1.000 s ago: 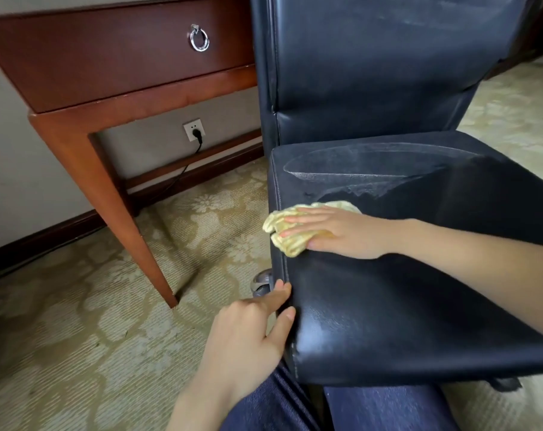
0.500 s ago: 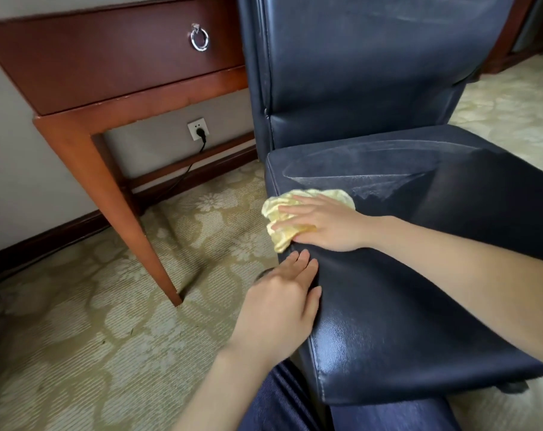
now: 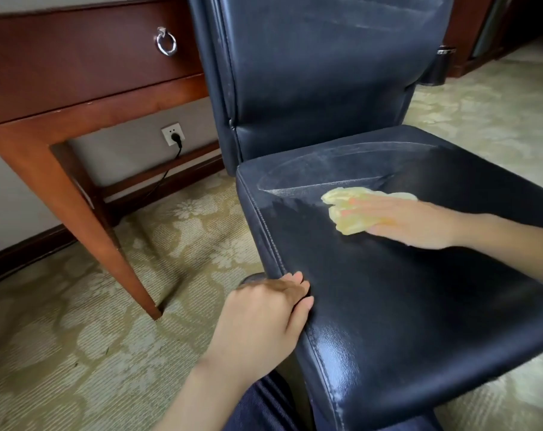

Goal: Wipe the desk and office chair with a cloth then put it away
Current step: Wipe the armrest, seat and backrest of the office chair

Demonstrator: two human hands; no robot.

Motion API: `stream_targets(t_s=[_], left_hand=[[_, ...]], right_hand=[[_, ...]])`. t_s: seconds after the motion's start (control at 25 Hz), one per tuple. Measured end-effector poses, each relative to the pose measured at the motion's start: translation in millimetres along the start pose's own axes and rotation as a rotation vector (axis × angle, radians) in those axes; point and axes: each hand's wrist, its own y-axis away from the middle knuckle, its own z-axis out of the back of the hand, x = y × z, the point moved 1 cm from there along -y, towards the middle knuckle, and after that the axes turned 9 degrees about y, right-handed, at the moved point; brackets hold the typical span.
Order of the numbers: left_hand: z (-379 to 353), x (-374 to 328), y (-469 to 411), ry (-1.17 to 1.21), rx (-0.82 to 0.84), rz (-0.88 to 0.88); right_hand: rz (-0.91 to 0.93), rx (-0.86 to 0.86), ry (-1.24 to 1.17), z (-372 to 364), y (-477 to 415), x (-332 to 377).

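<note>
A dark leather office chair (image 3: 403, 306) fills the right of the view, its seat dusty grey at the back and dark and shiny in front. A crumpled yellow cloth (image 3: 347, 213) lies on the middle of the seat. My right hand (image 3: 410, 222) presses flat on the cloth with straight fingers. My left hand (image 3: 264, 318) grips the seat's front left edge, fingers curled over the seam. The brown wooden desk (image 3: 77, 98) stands at the left, with a drawer and a metal ring pull (image 3: 166, 42).
A desk leg (image 3: 108, 244) slants down to the patterned carpet (image 3: 62, 337) left of the chair. A wall socket with a black plug (image 3: 173, 135) sits under the desk. A small dark bin (image 3: 439, 66) stands behind the chair at the right. My knee in blue trousers (image 3: 264, 409) is below.
My right hand slid the cloth from the seat's left edge toward the middle of the seat. My left hand stayed on the front left edge, its fingers now curled over the seam.
</note>
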Motion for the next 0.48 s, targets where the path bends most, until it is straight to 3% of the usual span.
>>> stream_targets(t_s=[0.16,0.28,0.4,0.48], left_hand=[[-1.3,1.3,-15.0,-0.075,-0.043,0.048],[0.6,2.2,-22.6,-0.097,-0.169,-0.010],[-4.5,4.0,-35.4,-0.043,-0.213,-0.050],[-8.0,1.0,-53.8,0.002,-0.163,-0.087]], right_hand=[[-0.299,0.015,0.026,8.4,39.0,-69.6],[-0.493,-0.118,0.007,13.2,56.3,-98.1],[-0.792,-0.174,0.061,10.1,59.8,-102.6],[-0.898,-0.208,0.127,3.9,56.4,-87.9]])
